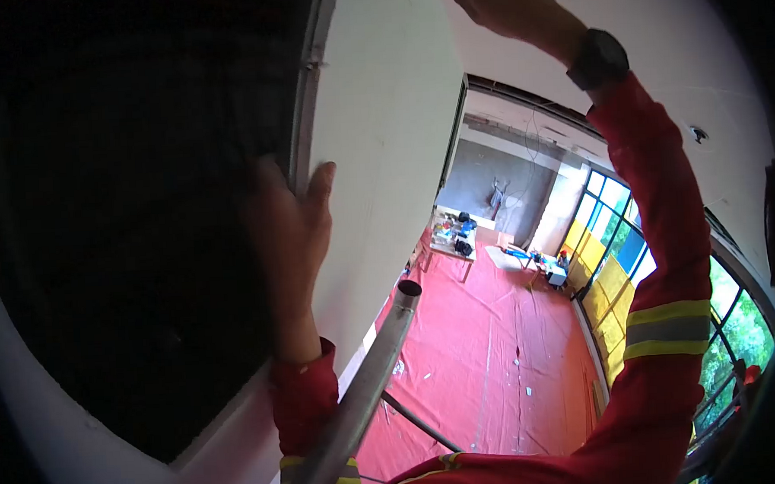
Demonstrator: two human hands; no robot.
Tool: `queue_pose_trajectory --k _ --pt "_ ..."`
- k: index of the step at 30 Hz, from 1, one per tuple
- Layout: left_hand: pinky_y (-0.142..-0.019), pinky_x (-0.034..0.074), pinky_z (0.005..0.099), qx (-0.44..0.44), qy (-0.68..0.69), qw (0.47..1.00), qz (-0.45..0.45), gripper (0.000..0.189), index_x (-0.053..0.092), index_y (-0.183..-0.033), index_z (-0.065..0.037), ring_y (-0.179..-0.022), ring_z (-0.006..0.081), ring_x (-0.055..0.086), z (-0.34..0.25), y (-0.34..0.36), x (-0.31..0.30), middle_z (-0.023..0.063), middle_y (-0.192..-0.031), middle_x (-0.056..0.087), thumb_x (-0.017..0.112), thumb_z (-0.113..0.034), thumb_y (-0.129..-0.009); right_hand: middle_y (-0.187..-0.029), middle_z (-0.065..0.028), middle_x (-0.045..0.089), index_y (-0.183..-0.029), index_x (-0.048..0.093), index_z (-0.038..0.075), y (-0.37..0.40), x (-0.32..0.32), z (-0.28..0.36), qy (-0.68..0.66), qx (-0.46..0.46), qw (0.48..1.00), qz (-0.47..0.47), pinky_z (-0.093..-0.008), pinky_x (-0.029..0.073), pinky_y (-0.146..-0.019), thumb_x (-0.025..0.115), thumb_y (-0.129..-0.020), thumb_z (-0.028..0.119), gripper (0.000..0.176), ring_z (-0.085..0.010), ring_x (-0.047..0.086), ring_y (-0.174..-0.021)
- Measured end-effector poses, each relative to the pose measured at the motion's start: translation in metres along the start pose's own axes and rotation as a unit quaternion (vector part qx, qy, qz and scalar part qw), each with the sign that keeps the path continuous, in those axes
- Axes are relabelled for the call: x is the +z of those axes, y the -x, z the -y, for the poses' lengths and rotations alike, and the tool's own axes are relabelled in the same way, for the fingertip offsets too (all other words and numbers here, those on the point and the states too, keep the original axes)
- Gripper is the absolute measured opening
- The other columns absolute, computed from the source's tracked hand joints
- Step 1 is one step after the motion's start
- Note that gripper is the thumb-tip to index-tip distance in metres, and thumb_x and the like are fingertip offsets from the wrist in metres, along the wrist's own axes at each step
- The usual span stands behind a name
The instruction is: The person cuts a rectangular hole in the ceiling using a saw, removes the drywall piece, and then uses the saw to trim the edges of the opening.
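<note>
A white ceiling panel [381, 104] with a metal-trimmed edge [306, 98] hangs tilted beside a dark ceiling opening [127, 219]. My left hand [296, 229] is at that edge, its thumb against the white face and its fingers on the dark side, blurred and partly lost in shadow. High at the top of the view, my right hand [489, 0] is raised near the panel's upper part. Its fingers look closed, and the frame cuts off part of them. A small dark bit shows at their tips, too little to name.
A metal scaffold pole [368, 381] rises close in front of me. Far below, red sheeting [462, 368] covers the floor. A cluttered table [452, 243] stands at the far end, with tall windows [615, 293] along the right. A small ceiling fitting [699, 133] is at upper right.
</note>
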State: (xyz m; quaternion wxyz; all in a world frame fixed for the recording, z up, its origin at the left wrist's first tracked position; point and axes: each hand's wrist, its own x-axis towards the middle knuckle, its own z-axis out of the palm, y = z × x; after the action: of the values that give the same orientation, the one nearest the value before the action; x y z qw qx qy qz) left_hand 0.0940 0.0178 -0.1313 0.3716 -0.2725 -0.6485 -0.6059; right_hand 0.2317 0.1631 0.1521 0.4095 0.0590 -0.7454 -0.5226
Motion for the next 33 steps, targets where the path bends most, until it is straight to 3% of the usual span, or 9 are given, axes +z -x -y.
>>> queue_pose_trajectory --k 6,11,13,15,18,24,27,31,33 --pt "-0.065 0.052 0.0470 0.072 0.074 0.993 -0.060 0.053 0.055 -0.107 0.008 -0.080 0.0456 0.067 0.011 -0.001 0.014 0.0294 -0.082 0.065 0.073 -0.038 -0.087 -0.071 -0.0155 0.065 -0.108 0.059 -0.001 -0.017 0.020 0.005 -0.037 0.047 0.996 0.063 -0.0416 0.051 -0.050 0.043 -0.103 0.015 0.024 -0.0290 0.063 -0.057" --pt "-0.067 0.053 0.0463 -0.017 0.052 0.999 -0.001 0.054 0.056 -0.109 0.009 -0.084 0.0458 0.067 0.002 0.001 0.006 0.0305 -0.085 0.065 0.074 -0.036 -0.086 -0.068 -0.0139 0.062 -0.112 0.058 -0.001 -0.003 0.019 0.001 -0.082 0.086 0.988 0.102 -0.0391 0.046 -0.047 0.044 -0.104 0.016 0.024 -0.0241 0.059 -0.054" --pt "-0.066 0.052 0.0465 -0.017 0.067 0.998 -0.008 0.053 0.056 -0.108 0.009 -0.084 0.0466 0.067 -0.004 -0.001 0.008 0.0307 -0.085 0.065 0.074 -0.036 -0.086 -0.067 -0.0112 0.061 -0.114 0.059 -0.002 -0.034 0.043 0.009 -0.037 0.022 0.999 -0.025 -0.0364 0.046 -0.046 0.044 -0.105 0.015 0.025 -0.0214 0.056 -0.050" --pt "-0.065 0.052 0.0469 -0.012 0.054 0.998 -0.007 0.053 0.056 -0.107 0.008 -0.084 0.0473 0.066 -0.001 0.000 0.004 0.0309 -0.085 0.065 0.074 -0.037 -0.087 -0.068 -0.0128 0.063 -0.109 0.059 -0.002 -0.024 0.023 0.011 -0.121 0.079 0.987 0.069 -0.0395 0.048 -0.049 0.047 -0.103 0.017 0.023 -0.0246 0.059 -0.052" --pt "-0.065 0.052 0.0472 0.037 0.014 0.999 -0.031 0.054 0.056 -0.106 0.009 -0.082 0.0475 0.066 0.004 -0.001 0.007 0.0299 -0.082 0.065 0.073 -0.039 -0.087 -0.068 -0.0144 0.065 -0.106 0.059 -0.001 0.008 0.022 -0.007 -0.099 0.055 0.994 0.003 -0.0409 0.050 -0.051 0.049 -0.103 0.018 0.022 -0.0267 0.063 -0.056" --pt "-0.067 0.052 0.0468 -0.091 0.043 0.994 0.053 0.053 0.055 -0.106 0.009 -0.084 0.0474 0.066 -0.016 -0.001 -0.004 0.0299 -0.084 0.064 0.073 -0.037 -0.087 -0.071 -0.0157 0.066 -0.106 0.060 0.000 0.007 0.014 -0.002 -0.043 0.044 0.998 0.028 -0.0419 0.052 -0.053 0.050 -0.102 0.018 0.021 -0.0274 0.066 -0.060" --pt "-0.069 0.052 0.0462 0.055 0.005 0.997 -0.051 0.052 0.055 -0.105 0.008 -0.083 0.0468 0.066 0.004 -0.002 0.006 0.0298 -0.086 0.064 0.073 -0.037 -0.087 -0.072 -0.0171 0.066 -0.103 0.059 0.000 0.013 -0.009 0.003 -0.087 0.090 0.989 0.077 -0.0430 0.052 -0.053 0.050 -0.102 0.018 0.020 -0.0297 0.066 -0.061" --pt "-0.069 0.052 0.0456 0.035 0.064 0.997 -0.025 0.051 0.055 -0.105 0.009 -0.082 0.0462 0.066 0.004 0.002 0.013 0.0295 -0.086 0.065 0.074 -0.035 -0.087 -0.069 -0.0161 0.064 -0.103 0.058 -0.002 -0.026 0.039 0.008 0.005 -0.055 0.996 -0.076 -0.0409 0.052 -0.051 0.047 -0.102 0.015 0.020 -0.0285 0.064 -0.054" --pt "-0.069 0.052 0.0450 -0.016 0.077 0.997 0.002 0.051 0.055 -0.105 0.009 -0.082 0.0459 0.066 -0.001 -0.001 0.004 0.0298 -0.086 0.064 0.074 -0.034 -0.087 -0.067 -0.0125 0.062 -0.107 0.059 -0.002 -0.037 0.017 0.021 -0.071 0.078 0.991 0.082 -0.0391 0.050 -0.048 0.045 -0.104 0.016 0.023 -0.0232 0.060 -0.052"
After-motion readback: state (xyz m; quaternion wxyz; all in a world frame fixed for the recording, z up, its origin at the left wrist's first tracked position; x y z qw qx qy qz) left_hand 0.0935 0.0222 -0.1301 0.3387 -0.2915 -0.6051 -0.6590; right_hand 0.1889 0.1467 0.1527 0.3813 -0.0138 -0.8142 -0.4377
